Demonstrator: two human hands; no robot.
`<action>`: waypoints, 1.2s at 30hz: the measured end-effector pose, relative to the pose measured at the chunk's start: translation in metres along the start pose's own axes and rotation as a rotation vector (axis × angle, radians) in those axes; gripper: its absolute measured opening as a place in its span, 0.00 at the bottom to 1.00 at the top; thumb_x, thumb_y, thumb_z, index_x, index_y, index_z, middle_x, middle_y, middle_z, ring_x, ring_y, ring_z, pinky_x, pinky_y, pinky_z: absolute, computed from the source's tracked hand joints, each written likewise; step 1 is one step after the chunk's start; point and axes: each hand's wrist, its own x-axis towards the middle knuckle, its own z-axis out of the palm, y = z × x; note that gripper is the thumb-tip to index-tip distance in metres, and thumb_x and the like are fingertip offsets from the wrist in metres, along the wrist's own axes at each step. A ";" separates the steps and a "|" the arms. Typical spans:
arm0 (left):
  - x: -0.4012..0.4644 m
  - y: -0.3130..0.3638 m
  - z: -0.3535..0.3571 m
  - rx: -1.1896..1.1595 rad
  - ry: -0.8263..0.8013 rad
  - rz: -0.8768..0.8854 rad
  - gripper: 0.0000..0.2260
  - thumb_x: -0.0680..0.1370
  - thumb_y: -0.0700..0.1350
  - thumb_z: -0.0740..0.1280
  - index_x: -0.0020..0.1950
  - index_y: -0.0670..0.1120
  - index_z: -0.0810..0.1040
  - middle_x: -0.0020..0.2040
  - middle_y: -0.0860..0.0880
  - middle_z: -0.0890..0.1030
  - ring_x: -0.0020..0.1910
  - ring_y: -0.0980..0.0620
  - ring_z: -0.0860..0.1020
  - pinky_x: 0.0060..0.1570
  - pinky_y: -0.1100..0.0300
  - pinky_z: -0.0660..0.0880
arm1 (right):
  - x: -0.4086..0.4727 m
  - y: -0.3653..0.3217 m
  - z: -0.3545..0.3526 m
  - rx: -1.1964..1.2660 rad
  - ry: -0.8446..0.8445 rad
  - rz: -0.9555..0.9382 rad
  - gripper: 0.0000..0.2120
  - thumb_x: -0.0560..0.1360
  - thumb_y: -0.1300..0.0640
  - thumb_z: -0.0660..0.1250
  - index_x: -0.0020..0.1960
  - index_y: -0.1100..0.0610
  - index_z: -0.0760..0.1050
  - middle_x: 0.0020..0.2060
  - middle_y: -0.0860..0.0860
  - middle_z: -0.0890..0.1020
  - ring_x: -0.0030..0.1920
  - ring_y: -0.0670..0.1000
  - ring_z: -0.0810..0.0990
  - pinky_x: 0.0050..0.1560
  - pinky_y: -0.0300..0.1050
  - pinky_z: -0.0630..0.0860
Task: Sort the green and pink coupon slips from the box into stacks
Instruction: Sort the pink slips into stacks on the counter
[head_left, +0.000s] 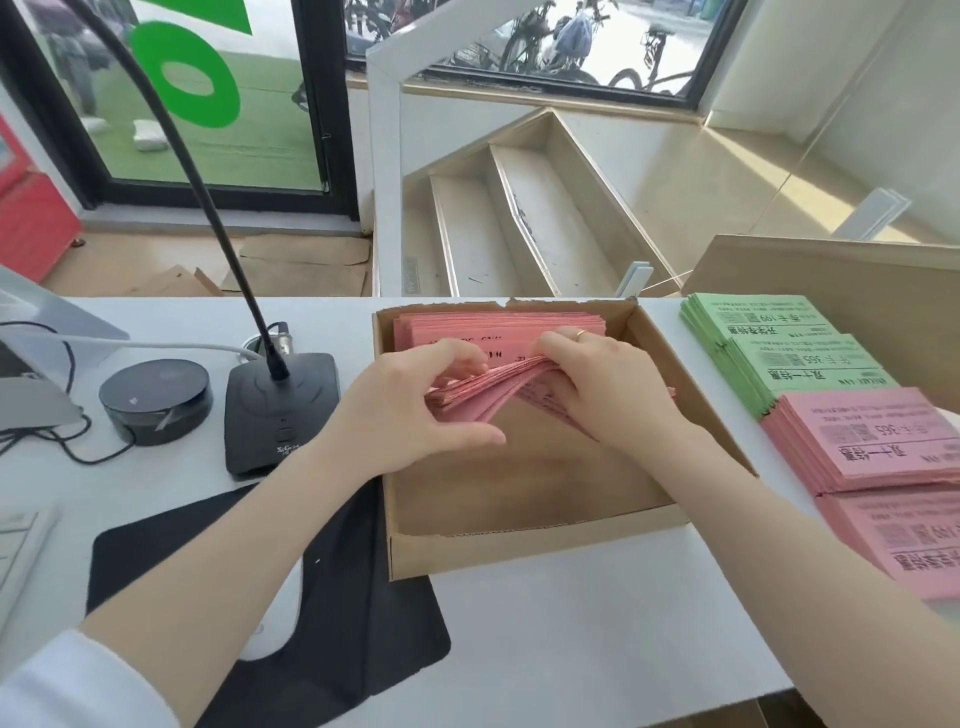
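A bundle of pink slips (483, 387) is in the middle of the frame, held inside the cardboard box (519, 551). The left hand (410, 410) grips the bundle at its left end, with the thumb under it and the curled fingers over the top. The right hand (605, 384) holds the right part of the same bundle, its fingers bent down onto the paper so that the slips fan out between the two hands. A ring (580, 335) is on one finger of the right hand.

Behind the hands, at the far wall of the box, more pink slips (498, 325) lie in a flat layer. The near half of the box shows only its brown bottom.

To the right of the box, at the right edge of the frame, the sorted stacks lie on the white desk (571, 649). Two green stacks (779, 348) are farther away, one partly over the other. A pink stack (872, 441) is just in front of them, and another pink stack (904, 540) is nearest, cut by the frame edge.

To the left of the box stands a black microphone base (280, 410) with a long curved neck going to the upper left. Beside it is a round black device (156, 400) with cables. In the lower left a white mouse (270, 623) rests on a black mouse pad (363, 597), partly hidden by the left forearm.
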 end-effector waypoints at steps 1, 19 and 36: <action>-0.008 0.011 0.000 -0.090 0.014 0.034 0.32 0.57 0.64 0.73 0.58 0.56 0.74 0.52 0.67 0.78 0.54 0.69 0.75 0.56 0.69 0.72 | -0.009 -0.001 -0.012 0.028 0.037 -0.014 0.08 0.75 0.56 0.62 0.51 0.58 0.75 0.45 0.52 0.80 0.43 0.60 0.77 0.35 0.51 0.74; -0.146 0.109 0.118 -0.387 0.263 -0.271 0.12 0.78 0.38 0.63 0.60 0.48 0.74 0.52 0.53 0.82 0.54 0.58 0.79 0.55 0.57 0.76 | -0.183 0.011 -0.088 0.067 -0.188 0.075 0.08 0.73 0.51 0.67 0.51 0.51 0.75 0.40 0.46 0.77 0.44 0.52 0.75 0.38 0.43 0.67; -0.168 0.094 0.149 -0.675 0.377 -0.499 0.09 0.76 0.38 0.66 0.54 0.49 0.74 0.52 0.49 0.81 0.52 0.55 0.79 0.50 0.61 0.75 | -0.253 0.033 -0.001 1.366 -0.085 0.624 0.16 0.72 0.71 0.67 0.56 0.57 0.75 0.48 0.52 0.83 0.49 0.49 0.82 0.47 0.41 0.78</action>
